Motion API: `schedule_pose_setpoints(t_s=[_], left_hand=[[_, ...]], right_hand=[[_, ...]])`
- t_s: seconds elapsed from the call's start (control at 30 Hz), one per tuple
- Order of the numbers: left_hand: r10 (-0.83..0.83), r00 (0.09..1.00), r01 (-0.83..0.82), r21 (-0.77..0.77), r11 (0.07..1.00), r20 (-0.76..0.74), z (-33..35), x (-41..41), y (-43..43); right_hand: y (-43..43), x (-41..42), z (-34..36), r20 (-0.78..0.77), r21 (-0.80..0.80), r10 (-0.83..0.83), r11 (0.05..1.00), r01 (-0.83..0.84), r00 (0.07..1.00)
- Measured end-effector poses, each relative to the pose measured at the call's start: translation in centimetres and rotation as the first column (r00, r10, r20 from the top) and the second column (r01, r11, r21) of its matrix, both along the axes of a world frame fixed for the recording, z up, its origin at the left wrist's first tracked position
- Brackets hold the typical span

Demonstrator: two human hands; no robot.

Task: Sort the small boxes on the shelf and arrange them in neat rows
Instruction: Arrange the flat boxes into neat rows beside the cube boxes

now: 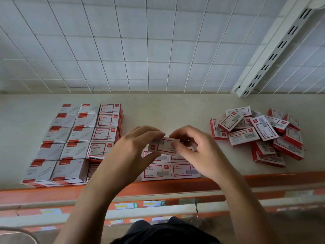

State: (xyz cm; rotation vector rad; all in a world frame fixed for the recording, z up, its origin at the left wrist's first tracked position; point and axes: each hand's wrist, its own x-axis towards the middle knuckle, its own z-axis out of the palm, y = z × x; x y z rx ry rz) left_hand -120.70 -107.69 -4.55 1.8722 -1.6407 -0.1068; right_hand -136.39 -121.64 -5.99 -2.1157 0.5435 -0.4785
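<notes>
A small flat white cardboard box with a red frame print (164, 147) is held at centre frame, just above the shelf. It is pinched at its left end by the curled fingers and thumb of the left hand (130, 152) and at its right end by those of the right hand (195, 150). The printed face is turned upward, probably so that it can be squared and read before being set down.

Directly below it, partly hidden by the hands, a short block of matching flat boxes (184, 171) is laid edge to edge against the orange front lip of the shelf (263, 178); the held box is judged to be meant for this block.

At the right of the frame a loose heap of the same red-and-white boxes (260, 136) is left tilted and overlapping, evidently unsorted.

At the left, taller silver-grey boxes with red labels and paper-clip pictures (70, 147) are stacked in straight columns, with a column of red-framed white boxes (105, 134) touching them on the right. Some of these boxes are wrapped in glossy film.

The matt beige shelf board (175, 110) is backed, in the upper frame, by a white wire grid panel (140, 41) and a slotted white metal upright (274, 50).
</notes>
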Motion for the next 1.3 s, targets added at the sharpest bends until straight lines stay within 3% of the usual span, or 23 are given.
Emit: schedule_pose_setpoints(t_s=[0.23, 0.5, 0.67, 0.83, 0.9, 1.0, 1.07, 1.17, 1.3], left_hand=[[-0.067, 0.998, 0.067, 0.011, 0.998, -0.009, 0.1, -0.6, 0.2], [0.164, 0.983, -0.160, 0.060, 0.985, -0.081, -0.2, -1.1, 0.0], [0.049, 0.989, -0.044, 0.040, 0.998, -0.142, -0.5, -1.8, 0.1], [0.037, 0.991, -0.029, 0.063, 0.998, -0.131, -0.8, -2.0, 0.2], [0.048, 0.993, -0.042, 0.060, 0.997, -0.108, -0.9, -1.7, 0.4], [0.091, 0.994, -0.087, 0.058, 0.994, -0.065, -0.8, -1.2, 0.7], [0.111, 0.993, -0.109, 0.051, 0.993, -0.044, -0.6, -0.9, 0.7], [0.107, 0.994, -0.107, 0.040, 0.993, -0.012, -0.6, -0.6, 0.8], [0.094, 0.995, -0.095, 0.032, 0.995, 0.024, -0.8, -0.2, 0.7]], right_hand=[[0.5, -0.6, 0.6, 0.070, 0.108, -0.037, 0.994, 0.030, 0.997], [1.2, -1.4, 1.1, 0.090, 0.289, -0.020, 0.957, -0.007, 0.996], [1.5, -1.4, 1.0, 0.090, 0.261, -0.039, 0.965, 0.014, 0.995], [1.8, -0.9, 0.9, 0.120, 0.290, -0.039, 0.957, 0.003, 0.992], [1.9, -0.7, 0.6, 0.129, 0.216, -0.028, 0.976, 0.000, 0.991], [1.8, -0.3, 0.2, 0.136, -0.095, 0.009, 0.995, 0.004, 0.991], [1.7, -0.1, 0.1, 0.133, -0.217, 0.038, 0.976, -0.008, 0.990], [1.8, 0.3, 0.1, 0.115, -0.328, 0.080, 0.944, -0.038, 0.990], [1.4, 0.9, -0.2, 0.078, -0.333, 0.117, 0.939, -0.084, 0.990]])
